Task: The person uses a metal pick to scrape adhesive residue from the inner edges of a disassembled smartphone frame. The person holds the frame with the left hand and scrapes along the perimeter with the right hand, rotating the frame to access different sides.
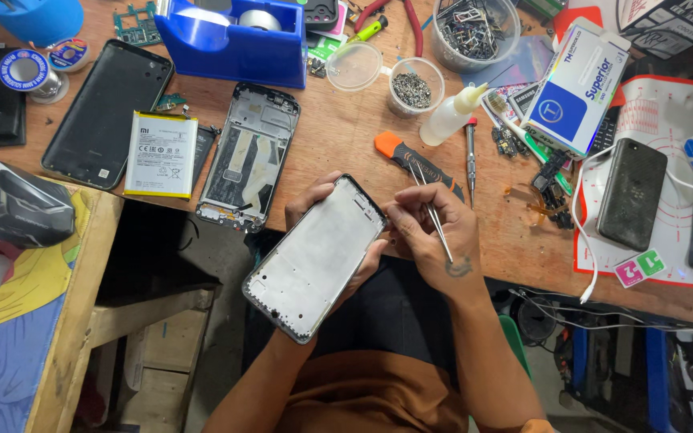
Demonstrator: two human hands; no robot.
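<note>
Head view: the left hand (338,232) grips a silver phone frame (314,258) from beneath, above the lap and just off the counter (338,144) edge; most of its fingers are hidden behind the frame. The right hand (431,232) has its fingers pinched shut on thin metal tweezers (429,210), whose tips are hard to make out against an orange-handled tool (411,159). On the counter lie a second gutted phone frame (249,156), a white battery (160,155) and a black back cover (107,112). A blue tape dispenser (234,38) is cut off at the top.

Wooden desk (346,140): blue tape dispenser (234,40), phone battery (160,155), bare phone frame (248,156), glue bottle (452,116), orange-handled knife (411,160) (crowded surface).
</note>
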